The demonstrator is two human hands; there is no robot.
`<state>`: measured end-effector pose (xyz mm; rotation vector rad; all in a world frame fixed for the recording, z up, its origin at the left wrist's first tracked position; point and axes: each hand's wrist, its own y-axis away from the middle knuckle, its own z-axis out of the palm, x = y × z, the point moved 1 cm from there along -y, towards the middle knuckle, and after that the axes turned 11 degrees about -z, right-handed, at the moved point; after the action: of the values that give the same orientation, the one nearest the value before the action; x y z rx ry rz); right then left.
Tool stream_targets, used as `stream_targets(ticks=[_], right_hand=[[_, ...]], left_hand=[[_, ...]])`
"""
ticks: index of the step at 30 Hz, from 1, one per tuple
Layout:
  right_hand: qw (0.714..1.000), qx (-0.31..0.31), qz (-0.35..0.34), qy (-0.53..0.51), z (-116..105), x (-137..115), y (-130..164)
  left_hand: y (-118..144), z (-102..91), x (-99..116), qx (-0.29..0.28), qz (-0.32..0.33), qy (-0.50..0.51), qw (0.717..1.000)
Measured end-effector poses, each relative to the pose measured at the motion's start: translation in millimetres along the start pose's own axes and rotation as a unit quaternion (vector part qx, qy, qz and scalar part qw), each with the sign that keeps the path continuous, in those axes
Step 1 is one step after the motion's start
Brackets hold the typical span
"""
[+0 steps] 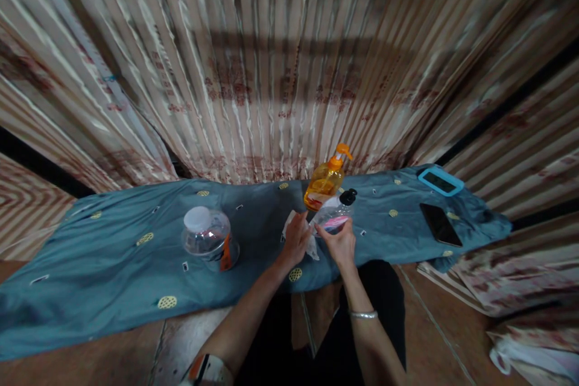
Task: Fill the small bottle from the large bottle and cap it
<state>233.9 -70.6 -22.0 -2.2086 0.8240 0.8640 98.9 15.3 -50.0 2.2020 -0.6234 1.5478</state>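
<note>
Wiping a clear bottle (332,216) | left hand (296,240) presses a white tissue (311,245) at its base, right hand (340,243) clamped round its body, bottle tilted just above the blue cloth (113,265) | next, likely: turn bottle, keep firm grip.

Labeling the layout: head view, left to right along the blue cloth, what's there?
Clear jar with white lid → left hand on a white wipe → right hand holding a clear bottle with black cap → black phone. The orange pump bottle and the blue-cased device are left out, since they overlap others in order.
</note>
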Motion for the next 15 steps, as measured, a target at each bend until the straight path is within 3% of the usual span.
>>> stream_targets(ticks=[3,6,11,15], right_hand=[[1.000,0.001,0.008,0.006,4,6,-7],[1.000,-0.010,0.019,0.017,12,8,-11],[0.999,-0.027,0.025,0.030,22,7,-17],[0.999,-0.035,0.016,0.025,25,8,-23]], left_hand=[[4,4.6,-13,-0.023,-0.012,-0.142,0.989],[6,1.6,-10,-0.038,0.001,-0.235,0.971],[2,-12.4,4,-0.053,0.009,-0.270,0.961],[-3,-15.5,2,-0.047,-0.003,-0.245,0.968]])
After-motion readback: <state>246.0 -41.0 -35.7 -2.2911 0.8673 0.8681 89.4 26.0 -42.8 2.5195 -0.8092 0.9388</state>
